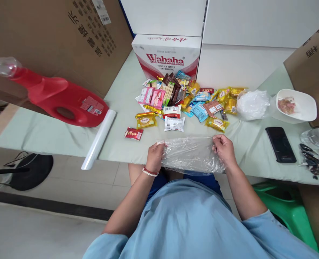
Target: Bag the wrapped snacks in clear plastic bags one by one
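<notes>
A clear plastic bag [189, 153] is stretched between my two hands at the table's front edge. My left hand [155, 154], with a beaded bracelet at the wrist, pinches one upper corner. The opposite upper corner is pinched by my right hand [224, 149]. Just beyond the bag lies a heap of wrapped snacks [172, 93] in pink, brown, blue and yellow packets. A red packet [133, 133] lies apart, to the left, and a white packet [174, 123] sits at the heap's near side.
To the left lie a red detergent bottle [68, 97] and a white roll [99, 138] jutting over the table edge. Behind the heap stands a Wahaha box [167, 54]. On the right are bunched clear plastic [252, 104], a white tub [307, 106] and a phone [280, 144].
</notes>
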Available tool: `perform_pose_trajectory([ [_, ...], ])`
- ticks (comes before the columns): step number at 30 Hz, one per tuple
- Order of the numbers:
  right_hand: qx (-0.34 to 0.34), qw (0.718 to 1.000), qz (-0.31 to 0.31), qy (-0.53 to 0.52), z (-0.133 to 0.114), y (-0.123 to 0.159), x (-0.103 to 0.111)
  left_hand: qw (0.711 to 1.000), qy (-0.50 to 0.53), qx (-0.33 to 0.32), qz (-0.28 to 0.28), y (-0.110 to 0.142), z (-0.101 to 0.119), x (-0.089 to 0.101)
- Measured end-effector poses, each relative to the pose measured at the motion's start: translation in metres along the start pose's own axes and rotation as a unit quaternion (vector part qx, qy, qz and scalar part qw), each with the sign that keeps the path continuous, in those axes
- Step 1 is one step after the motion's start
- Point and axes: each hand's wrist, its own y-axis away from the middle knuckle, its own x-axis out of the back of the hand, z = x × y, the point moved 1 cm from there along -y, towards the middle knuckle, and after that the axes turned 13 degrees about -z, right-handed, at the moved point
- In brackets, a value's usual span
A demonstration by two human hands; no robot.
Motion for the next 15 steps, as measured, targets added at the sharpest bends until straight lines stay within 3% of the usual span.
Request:
perform_pose_trajectory([
  [2, 0.068, 0.997, 0.01, 0.031, -0.006, 0.008, 0.006, 0.999, 0.008, -0.041, -0.01, 0.003, 0.007, 0.001],
  [4, 0.141, 0.986, -0.029, 0.088, -0.016, 0.015, 0.017, 0.995, -0.002, -0.096, -0.034, 0.006, 0.014, 0.004],
  [6, 0.167, 0.956, -0.177, 0.162, -0.026, 0.019, 0.031, 0.988, -0.032, -0.135, -0.075, 0.009, 0.018, 0.008],
  [8, 0.135, 0.897, -0.362, 0.214, -0.033, 0.019, 0.044, 0.981, -0.06, -0.145, -0.116, 0.011, 0.019, 0.011],
  [9, 0.113, 0.876, -0.412, 0.223, -0.036, 0.018, 0.05, 0.978, -0.069, -0.142, -0.136, 0.012, 0.018, 0.012],
  [10, 0.096, 0.876, -0.418, 0.222, -0.037, 0.016, 0.056, 0.975, -0.076, -0.139, -0.158, 0.013, 0.017, 0.013],
  [11, 0.091, 0.897, -0.379, 0.208, -0.039, 0.012, 0.061, 0.97, -0.082, -0.14, -0.181, 0.014, 0.016, 0.013],
  [13, 0.101, 0.959, -0.23, 0.132, -0.039, 0.001, 0.067, 0.955, -0.102, -0.158, -0.231, 0.018, 0.018, 0.011],
  [15, 0.11, 0.987, -0.112, 0.035, -0.038, -0.013, 0.067, 0.929, -0.136, -0.193, -0.285, 0.024, 0.024, 0.006],
])
